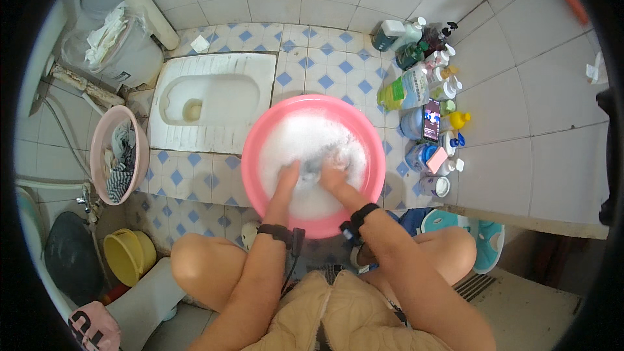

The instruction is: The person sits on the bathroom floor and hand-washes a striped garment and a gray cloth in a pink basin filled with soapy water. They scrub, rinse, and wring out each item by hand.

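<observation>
A round pink plastic basin (251,181) full of white suds (292,134) stands on the tiled floor before me. Both my hands reach into it. My left hand (288,175) is partly sunk in the foam at the left, its fingers hidden. To the right, my right hand (335,169) is covered with suds over the fingers. Between the hands a greyish patch (310,168) shows through the foam; whether it is cloth or water I cannot tell. What either hand holds is hidden. Dark bands with small devices sit around both wrists.
A squat toilet (214,100) lies beyond the basin at the left, with a pink tub (95,156) of clothes beside it. Bottles and a lit phone (431,120) line the right side. A yellow bucket (124,258) and a bin (141,58) with a plastic liner stand at the left.
</observation>
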Demonstrator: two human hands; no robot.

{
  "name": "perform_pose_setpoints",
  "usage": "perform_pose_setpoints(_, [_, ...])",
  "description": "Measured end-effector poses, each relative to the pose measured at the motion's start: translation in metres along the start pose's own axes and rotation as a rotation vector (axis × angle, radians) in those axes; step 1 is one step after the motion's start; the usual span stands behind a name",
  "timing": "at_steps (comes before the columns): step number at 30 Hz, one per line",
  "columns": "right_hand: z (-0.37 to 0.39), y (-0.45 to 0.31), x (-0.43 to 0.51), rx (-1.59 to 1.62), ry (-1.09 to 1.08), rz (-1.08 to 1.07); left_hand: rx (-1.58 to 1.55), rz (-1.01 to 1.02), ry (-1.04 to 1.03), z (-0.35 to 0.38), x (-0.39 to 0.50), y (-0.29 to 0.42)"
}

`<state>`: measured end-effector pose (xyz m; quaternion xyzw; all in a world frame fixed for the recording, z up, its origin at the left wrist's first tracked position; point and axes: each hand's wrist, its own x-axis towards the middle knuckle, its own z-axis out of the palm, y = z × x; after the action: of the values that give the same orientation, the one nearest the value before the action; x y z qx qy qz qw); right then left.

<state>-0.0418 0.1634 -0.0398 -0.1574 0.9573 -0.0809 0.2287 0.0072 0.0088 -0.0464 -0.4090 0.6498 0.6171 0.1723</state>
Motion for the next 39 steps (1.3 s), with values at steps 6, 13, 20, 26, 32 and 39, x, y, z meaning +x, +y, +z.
perform_pose_setpoints(6, [-0.056,-0.055,-0.064,1.284,0.179,-0.246,-1.033,-0.053,-0.480,-0.002,-0.020,0.031])
perform_pose_setpoints(13, [-0.122,-0.095,-0.111,0.825,0.591,-0.323,-1.131,-0.025,-0.716,0.014,-0.055,0.055])
perform_pose_setpoints(20, [-0.112,-0.066,-0.066,0.764,0.793,-0.343,-0.835,0.219,-0.336,0.029,-0.060,0.046])
perform_pose_setpoints(26, [-0.101,-0.013,-0.027,0.890,0.212,0.181,-0.170,0.390,0.032,-0.009,-0.096,0.094])
perform_pose_setpoints(32, [-0.080,0.014,-0.028,0.462,0.022,0.060,0.037,0.415,0.014,-0.050,-0.137,0.143])
perform_pose_setpoints(39, [-0.102,-0.024,-0.048,0.902,0.111,-0.339,-0.494,0.475,-0.325,-0.050,-0.158,0.156])
